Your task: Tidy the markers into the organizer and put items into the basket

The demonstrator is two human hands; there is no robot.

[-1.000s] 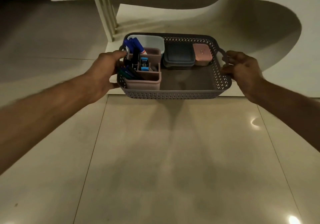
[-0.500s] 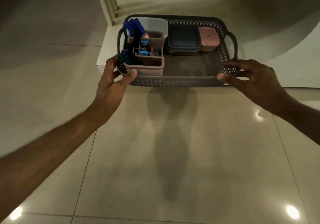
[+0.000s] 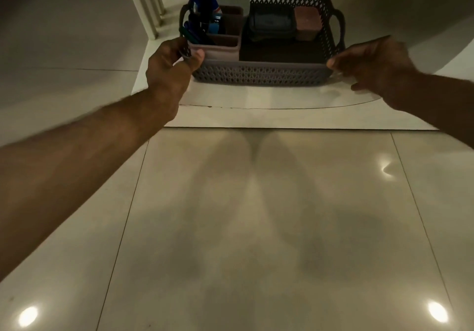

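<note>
Gripping the basket (image 3: 259,73) at its two near corners, both hands hold it on a low white platform (image 3: 256,115), near that platform's front edge. The left hand (image 3: 171,71) has its thumb hooked over the near-left rim and fingers curled round the corner. The right hand (image 3: 372,66) pinches the near-right corner, though blur hides the exact finger contact.

Risk, as judged: a corner grip gives poor control. An uneven pull could tilt the basket and tip the tall markers (image 3: 202,2) out of the organizer (image 3: 218,46), which stands in the basket's left end. A drag toward the front edge could drop it onto the floor tiles (image 3: 256,228).

Farther in, a grey box (image 3: 272,27) and a pink box (image 3: 307,24) sit along the far wall. A white post (image 3: 143,2) stands close beyond the far-left corner, limiting leftward movement.
</note>
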